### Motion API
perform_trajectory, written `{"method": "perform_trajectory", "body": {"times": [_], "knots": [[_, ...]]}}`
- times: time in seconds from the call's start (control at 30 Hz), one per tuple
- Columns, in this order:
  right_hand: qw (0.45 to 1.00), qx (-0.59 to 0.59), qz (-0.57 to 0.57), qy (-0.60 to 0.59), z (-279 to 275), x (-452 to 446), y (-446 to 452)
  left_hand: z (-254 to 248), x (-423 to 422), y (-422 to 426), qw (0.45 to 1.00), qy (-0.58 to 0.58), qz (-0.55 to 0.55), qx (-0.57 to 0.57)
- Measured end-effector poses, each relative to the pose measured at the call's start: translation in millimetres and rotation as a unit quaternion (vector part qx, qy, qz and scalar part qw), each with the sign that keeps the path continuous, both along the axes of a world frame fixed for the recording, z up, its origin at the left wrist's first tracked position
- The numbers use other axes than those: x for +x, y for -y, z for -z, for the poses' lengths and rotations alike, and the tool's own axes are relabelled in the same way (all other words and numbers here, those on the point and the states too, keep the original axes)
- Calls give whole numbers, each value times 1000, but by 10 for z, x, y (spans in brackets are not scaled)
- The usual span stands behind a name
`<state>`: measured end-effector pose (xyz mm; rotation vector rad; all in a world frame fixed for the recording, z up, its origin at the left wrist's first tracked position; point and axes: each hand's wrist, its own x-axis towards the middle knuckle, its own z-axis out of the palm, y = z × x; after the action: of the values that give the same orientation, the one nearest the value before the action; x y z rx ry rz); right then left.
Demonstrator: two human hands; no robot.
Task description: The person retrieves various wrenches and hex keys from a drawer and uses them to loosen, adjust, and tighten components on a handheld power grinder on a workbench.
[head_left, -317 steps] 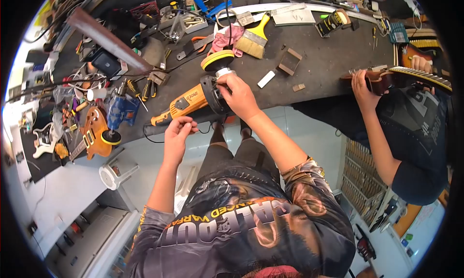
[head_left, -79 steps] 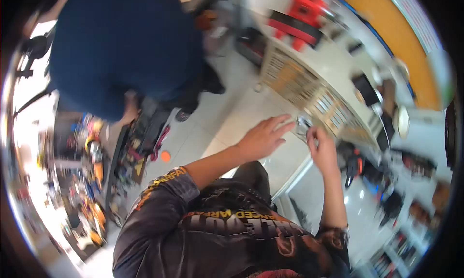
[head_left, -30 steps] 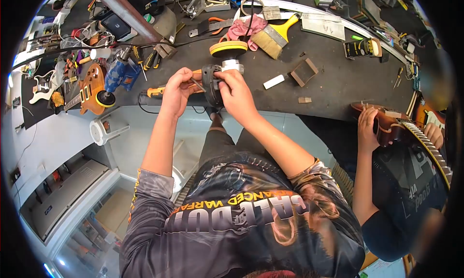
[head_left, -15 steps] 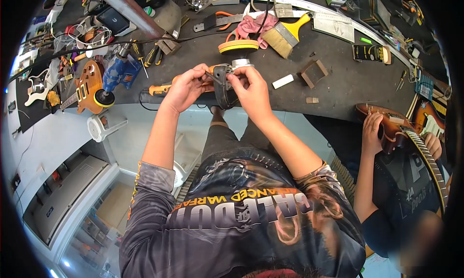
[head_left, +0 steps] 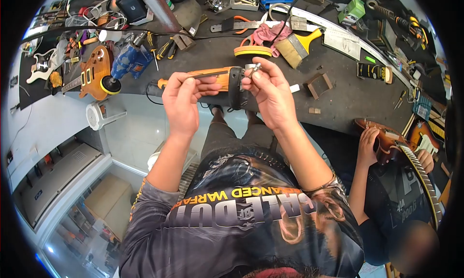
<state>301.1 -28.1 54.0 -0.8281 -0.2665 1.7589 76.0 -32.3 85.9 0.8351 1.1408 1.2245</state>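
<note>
So, left to right: orange-brown guitar (head_left: 96,75) well left of my left hand (head_left: 182,101), which is pinching a thin dark rod (head_left: 208,75). Yellow power tool (head_left: 221,78) is on the bench just behind that grip. Right hand (head_left: 274,93) has a small shiny metal piece (head_left: 255,69) pinched in its fingertips. My shirt (head_left: 241,220) reads "WARFA…", partly creased; the co-worker's shirt (head_left: 408,200), far right, says "good".

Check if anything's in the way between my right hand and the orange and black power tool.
Nothing visible stands between your right hand and the orange and black power tool. That hand pinches a small silver metal piece; the thin dark rod in your left hand is over its orange body.
</note>
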Motion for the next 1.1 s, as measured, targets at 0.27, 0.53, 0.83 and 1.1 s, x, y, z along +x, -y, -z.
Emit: {"method": "perform_trajectory", "body": {"times": [0.27, 0.53, 0.83, 1.1], "knots": [[998, 25, -3, -52, -679, -32, 49, -486, 380, 134, 977, -44, -26, 208], [999, 46, -3, -4, -800, -4, 79, -508, 339, 115, 987, 33, -4, 158], [998, 65, 3, 25, -769, 42, 111, -514, 364, 120, 991, 66, -2, 115], [997, 65, 5, 28, -748, 62, 117, -475, 392, 108, 992, 82, -7, 98]]}}
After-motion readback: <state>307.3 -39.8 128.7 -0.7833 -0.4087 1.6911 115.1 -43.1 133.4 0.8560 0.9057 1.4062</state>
